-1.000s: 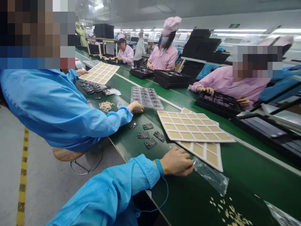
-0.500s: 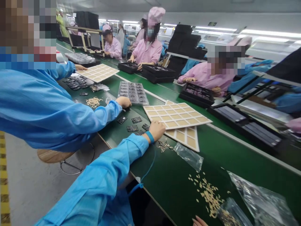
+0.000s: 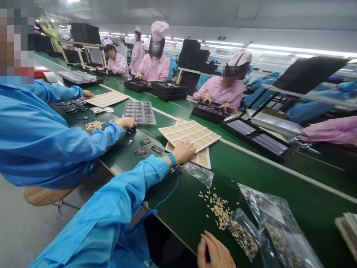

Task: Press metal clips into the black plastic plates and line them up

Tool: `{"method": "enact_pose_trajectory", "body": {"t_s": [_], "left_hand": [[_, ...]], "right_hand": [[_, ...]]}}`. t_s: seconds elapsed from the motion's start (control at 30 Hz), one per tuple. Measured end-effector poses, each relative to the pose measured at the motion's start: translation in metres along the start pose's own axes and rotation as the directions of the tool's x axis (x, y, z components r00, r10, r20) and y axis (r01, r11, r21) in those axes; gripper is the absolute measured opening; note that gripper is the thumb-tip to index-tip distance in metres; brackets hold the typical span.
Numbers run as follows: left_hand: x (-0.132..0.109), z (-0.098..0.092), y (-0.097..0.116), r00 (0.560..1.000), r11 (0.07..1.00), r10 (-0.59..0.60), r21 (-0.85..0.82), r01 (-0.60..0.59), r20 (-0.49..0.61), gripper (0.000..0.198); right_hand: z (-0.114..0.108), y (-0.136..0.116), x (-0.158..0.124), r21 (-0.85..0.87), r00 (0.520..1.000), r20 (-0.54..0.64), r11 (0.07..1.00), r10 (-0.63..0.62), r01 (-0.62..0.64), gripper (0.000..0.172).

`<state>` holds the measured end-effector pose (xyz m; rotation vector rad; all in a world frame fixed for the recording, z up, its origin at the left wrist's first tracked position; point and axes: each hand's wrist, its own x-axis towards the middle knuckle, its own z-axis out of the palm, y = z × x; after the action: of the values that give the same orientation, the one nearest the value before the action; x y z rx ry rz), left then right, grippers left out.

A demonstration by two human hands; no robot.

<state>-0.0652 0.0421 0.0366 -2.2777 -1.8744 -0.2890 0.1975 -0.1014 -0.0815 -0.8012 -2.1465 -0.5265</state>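
My left hand (image 3: 182, 152), blue wristband (image 3: 172, 159) on, rests fingers-together on the near corner of the stacked tan grid sheets (image 3: 189, 134), grip unclear, while my right hand (image 3: 215, 250), loosely open and empty, lies at the green workbench's (image 3: 306, 197) near edge, just below the loose tan pieces (image 3: 217, 210) and beside a small clear bag (image 3: 242, 233).

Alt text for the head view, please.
On a green conveyor bench, the person's left hand, wearing a blue wrist strap, rests beside stacked tan grid sheets; the right hand sits near scattered beige pieces and clear plastic bags.
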Motion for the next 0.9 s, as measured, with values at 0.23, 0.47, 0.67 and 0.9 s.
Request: {"method": "enact_pose_trajectory", "body": {"t_s": [0.23, 0.47, 0.67, 0.9], "left_hand": [[-0.068, -0.007, 0.026, 0.967, 0.974, 0.191, -0.088, -0.208, -0.171, 0.030], [-0.094, 0.032, 0.022, 0.898, 0.919, 0.301, -0.154, -0.363, -0.322, 0.038], [-0.090, 0.041, 0.028, 0.841, 0.870, 0.322, -0.215, -0.444, -0.434, 0.033], [-0.093, 0.042, 0.038, 0.844, 0.799, 0.383, -0.324, -0.507, -0.376, 0.028]], "right_hand": [[-0.010, -0.020, 0.007, 0.132, 0.976, 0.047, 0.967, 0.213, -0.218, 0.019], [-0.006, -0.022, 0.010, 0.126, 0.943, 0.049, 0.935, 0.328, -0.332, 0.021], [-0.071, 0.058, 0.025, 0.088, 0.906, 0.067, 0.902, 0.419, -0.423, 0.032], [-0.093, 0.274, 0.081, -0.407, 0.654, 0.088, 0.627, 0.751, -0.665, 0.025]]}}
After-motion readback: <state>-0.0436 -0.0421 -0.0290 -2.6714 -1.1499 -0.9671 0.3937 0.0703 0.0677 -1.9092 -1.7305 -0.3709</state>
